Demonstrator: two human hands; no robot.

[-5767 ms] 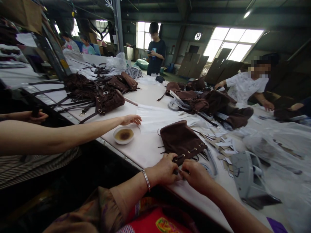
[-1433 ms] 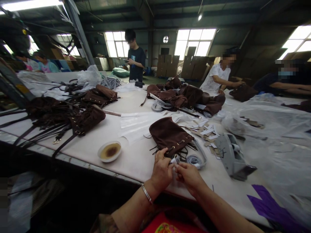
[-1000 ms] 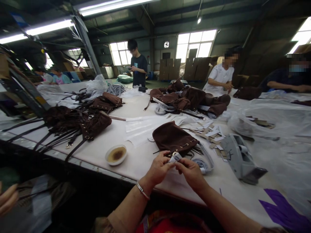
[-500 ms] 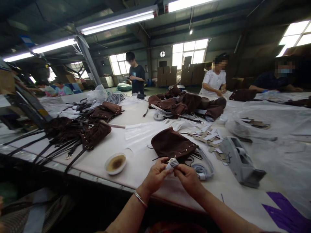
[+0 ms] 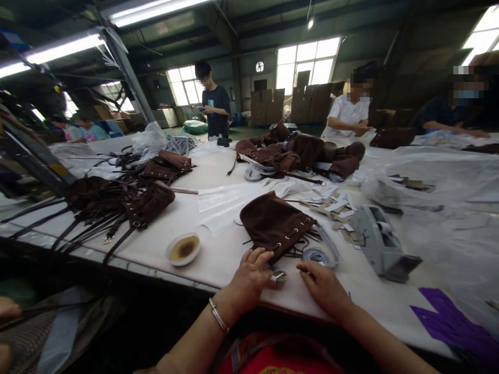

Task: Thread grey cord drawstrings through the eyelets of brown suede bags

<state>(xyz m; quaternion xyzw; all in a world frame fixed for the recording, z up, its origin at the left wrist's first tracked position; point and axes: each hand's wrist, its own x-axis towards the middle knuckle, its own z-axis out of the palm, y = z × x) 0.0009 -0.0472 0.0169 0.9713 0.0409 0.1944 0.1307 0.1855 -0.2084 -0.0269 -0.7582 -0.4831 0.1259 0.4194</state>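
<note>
A dark brown soft bag (image 5: pixel 275 223) with metal eyelets and thin fringe-like cords lies in front of me. My left hand (image 5: pixel 249 278) is at its near edge, fingers stretched out, the palm turned down. Beside its thumb a small shiny grey wrapped piece (image 5: pixel 279 277) rests at the table's edge, partly covered by the hand. My right hand (image 5: pixel 325 285) is apart from it to the right, with fingers curled together; whatever they may hold is too small to make out. Just beyond the right hand lies a strap coiled in grey wrapping (image 5: pixel 316 255).
A grey tape dispenser (image 5: pixel 384 249) stands right, near cardboard scraps (image 5: pixel 341 208) and purple sheets (image 5: pixel 452 322). A shallow dish (image 5: pixel 183 248) of brownish liquid sits left. More brown bags (image 5: pixel 150 205) lie beyond it. A co-worker in white (image 5: pixel 349 111) works across the table (image 5: pixel 218 254).
Both hands were together on the wrapped metal piece at the bag; now they are apart. The piece lies lower, near the table's edge, and the right hand has moved right.
</note>
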